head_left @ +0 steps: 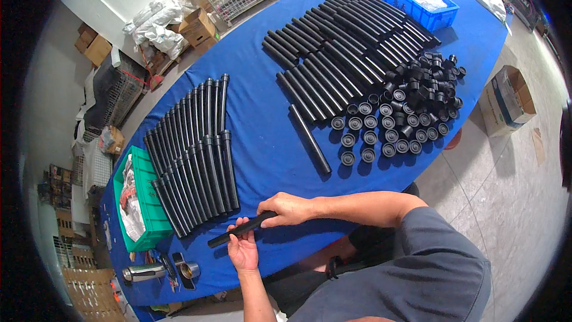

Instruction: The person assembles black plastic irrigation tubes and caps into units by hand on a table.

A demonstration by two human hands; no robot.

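Note:
A black tube (254, 223) lies slantwise across both my hands near the table's front edge. My right hand (285, 209) wraps its upper right end, and whatever is at that end is hidden by the fingers. Below the tube, my left hand (244, 253) is turned palm up, its fingers curled against the lower part. To the left lie two rows of black tubes with wider capped ends (196, 170). Plain black tubes (333, 80) lie in rows farther off, with one single tube (310, 139) apart from them. Black round caps (388, 134) are gathered at the right, several standing upright.
A green crate (156, 209) with wrapped contents stands at the left. Near it are a shiny metal cylinder (143, 272) and a black-and-silver object (188, 269). A blue bin (442, 19) with clear plastic sits at the far end. A cardboard box (506, 101) is on the floor.

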